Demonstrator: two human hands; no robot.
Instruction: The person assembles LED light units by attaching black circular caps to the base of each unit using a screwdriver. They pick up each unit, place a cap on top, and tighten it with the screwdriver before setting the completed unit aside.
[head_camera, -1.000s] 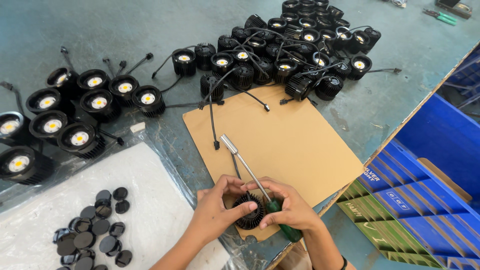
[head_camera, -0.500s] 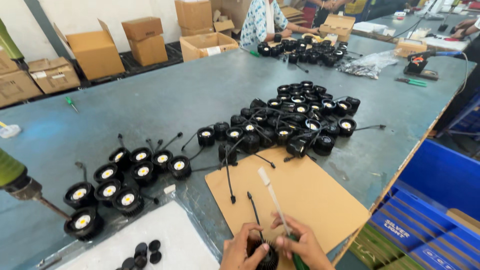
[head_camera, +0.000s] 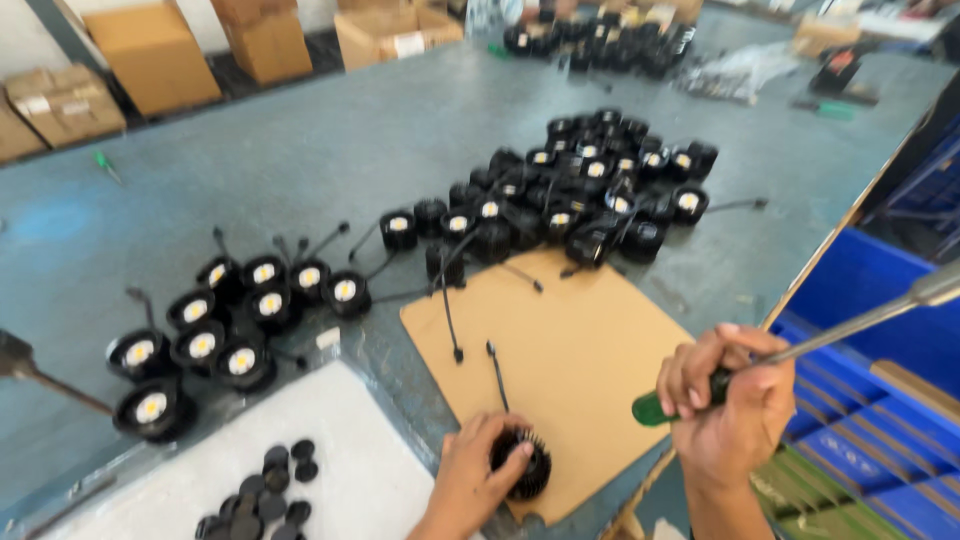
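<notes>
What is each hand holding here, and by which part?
Right hand grips a screwdriver by its green handle, shaft pointing up-right. Left hand holds a black finned lamp body by its side on the cardboard sheet.

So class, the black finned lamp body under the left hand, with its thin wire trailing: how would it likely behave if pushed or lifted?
The finned lamp body looks round, so on its side it could roll; lying flat on the cardboard sheet it would probably slide. Its ribbed build suggests it is stiff and perhaps weighty for its size. The thin wire looks floppy and would likely drag behind. The left hand steadies it.
</notes>
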